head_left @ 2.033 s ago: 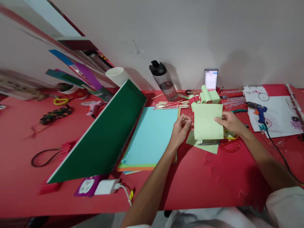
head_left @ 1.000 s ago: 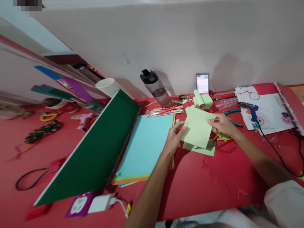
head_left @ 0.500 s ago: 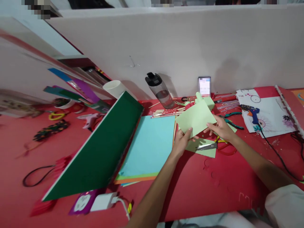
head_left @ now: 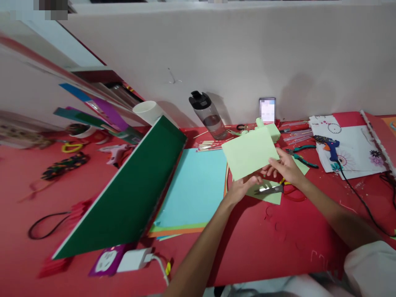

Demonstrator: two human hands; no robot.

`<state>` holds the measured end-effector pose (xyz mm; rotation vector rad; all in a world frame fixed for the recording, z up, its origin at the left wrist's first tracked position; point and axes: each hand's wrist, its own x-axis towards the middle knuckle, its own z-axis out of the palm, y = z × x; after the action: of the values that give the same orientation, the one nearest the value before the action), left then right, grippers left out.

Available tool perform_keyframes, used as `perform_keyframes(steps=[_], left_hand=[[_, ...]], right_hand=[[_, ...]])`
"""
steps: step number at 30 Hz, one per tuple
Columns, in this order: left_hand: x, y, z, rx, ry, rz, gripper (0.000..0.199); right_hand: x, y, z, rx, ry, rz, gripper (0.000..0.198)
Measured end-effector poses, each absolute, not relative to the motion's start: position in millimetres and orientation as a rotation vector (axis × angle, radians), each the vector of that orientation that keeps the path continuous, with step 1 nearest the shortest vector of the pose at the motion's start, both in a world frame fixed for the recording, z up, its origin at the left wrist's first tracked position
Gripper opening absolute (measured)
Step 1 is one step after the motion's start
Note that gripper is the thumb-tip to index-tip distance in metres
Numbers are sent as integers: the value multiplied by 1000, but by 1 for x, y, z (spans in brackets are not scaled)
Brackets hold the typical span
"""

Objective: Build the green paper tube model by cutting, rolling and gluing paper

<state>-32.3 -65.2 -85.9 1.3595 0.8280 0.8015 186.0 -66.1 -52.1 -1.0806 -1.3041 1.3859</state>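
Observation:
A pale green sheet of paper (head_left: 250, 153) is tilted up in front of me. My right hand (head_left: 286, 168) pinches its right edge, thumb on the front face and fingers behind. Just under the lower edge is my left hand (head_left: 241, 190), its thumb stretched out and off the sheet; the paper partly hides its other fingers. Below the hands, scissors (head_left: 270, 189) with red and yellow handles lie across another pale green piece of paper (head_left: 274, 199). Behind the held sheet stands a pale green paper-covered form (head_left: 272, 133), partly covered from view.
Left of my hands lie stacked coloured sheets (head_left: 194, 189) and a leaning dark green board (head_left: 123, 198). A water bottle (head_left: 210, 117), a phone (head_left: 267, 110) and thin sticks (head_left: 210, 145) are at the back. Pliers (head_left: 301, 156) and a blue glue gun (head_left: 331, 146) lie right.
The green sheet has turned and shifted slightly left, showing more of its face. My left thumb has come off the sheet; my right hand keeps its hold.

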Motion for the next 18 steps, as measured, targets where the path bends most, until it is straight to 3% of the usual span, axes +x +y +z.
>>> perform_keyframes(steps=[3,7,10,13,18], left_hand=[[-25,-68,-86,1341,1040,837,66],[-20,-65,-79,1231,1151,1018,56],[-23,-59,-75,1147,1157,1099,56],[-27,-54,-76,1074,1199,1151,54],[-29,-50,-79,996,1187,1184,52]], right_hand=[[182,-73,-50,-1103,-1422,1420,44],[192,-74,-36,-1212,-1707,1326,43],[212,-72,-17,-1435,-2128,1137,58],[231,-73,-3,-1621,-2545,950,58],[237,-86,-3,-1884,-2888,842,89]])
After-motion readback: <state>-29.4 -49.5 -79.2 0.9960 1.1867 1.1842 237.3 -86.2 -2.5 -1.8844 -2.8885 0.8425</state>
